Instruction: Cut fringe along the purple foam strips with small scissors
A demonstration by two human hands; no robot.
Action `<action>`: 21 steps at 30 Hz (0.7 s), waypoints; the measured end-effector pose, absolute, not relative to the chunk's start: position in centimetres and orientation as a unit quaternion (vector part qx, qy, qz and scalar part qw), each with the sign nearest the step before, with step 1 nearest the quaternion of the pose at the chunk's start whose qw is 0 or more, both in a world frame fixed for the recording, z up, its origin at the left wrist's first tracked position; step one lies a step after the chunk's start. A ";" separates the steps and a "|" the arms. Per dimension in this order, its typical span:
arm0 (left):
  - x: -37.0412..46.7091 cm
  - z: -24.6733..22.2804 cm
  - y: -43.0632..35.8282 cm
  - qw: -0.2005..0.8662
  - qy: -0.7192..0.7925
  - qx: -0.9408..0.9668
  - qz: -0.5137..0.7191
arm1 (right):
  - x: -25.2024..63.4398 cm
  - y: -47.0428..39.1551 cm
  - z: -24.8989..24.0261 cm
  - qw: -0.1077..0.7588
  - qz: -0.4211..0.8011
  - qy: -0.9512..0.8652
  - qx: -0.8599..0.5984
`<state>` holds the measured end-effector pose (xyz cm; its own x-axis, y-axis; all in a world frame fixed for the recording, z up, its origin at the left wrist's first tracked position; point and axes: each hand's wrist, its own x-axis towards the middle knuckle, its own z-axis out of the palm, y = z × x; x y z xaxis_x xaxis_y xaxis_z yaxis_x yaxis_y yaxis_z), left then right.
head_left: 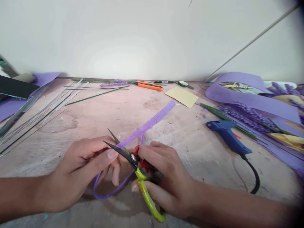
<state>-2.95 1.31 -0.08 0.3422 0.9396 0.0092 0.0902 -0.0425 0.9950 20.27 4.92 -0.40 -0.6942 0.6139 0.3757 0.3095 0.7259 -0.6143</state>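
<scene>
Between its thumb and fingers, my left hand (91,161) pinches a narrow purple foam strip (149,125). The strip's fringed end reaches up and to the right, and its plain length loops below the fingers. My right hand (169,172) is wrapped round a pair of scissors (148,202) with dark pointed blades; one handle is yellow-green, and red shows near the pivot. The blades are parted and lie across the strip, close to my left thumb tip. Part of the scissors is hidden behind my right fingers.
A blue glue gun (229,136) with a black cord lies on the right, beside purple foam sheets (247,82) and lavender stems (247,118). Further back are an orange cutter (149,86), a yellow card (181,96) and green tape (182,84). Wires and glue sticks (71,95) lie left.
</scene>
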 end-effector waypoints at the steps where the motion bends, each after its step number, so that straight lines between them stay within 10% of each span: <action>1: -3.0 0.0 1.3 0.545 0.425 0.611 0.386 | 20.3 4.9 -0.4 0.291 0.262 -0.882 -0.263; 21: -3.1 0.1 1.3 0.618 0.388 0.566 0.384 | 20.6 4.9 -0.7 0.321 0.272 -0.878 -0.227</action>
<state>-3.15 1.33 0.08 0.4044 0.9135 -0.0442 -0.0358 0.0641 0.9973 20.64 4.94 -0.73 -0.6907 0.5741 0.4397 0.2249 0.7484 -0.6239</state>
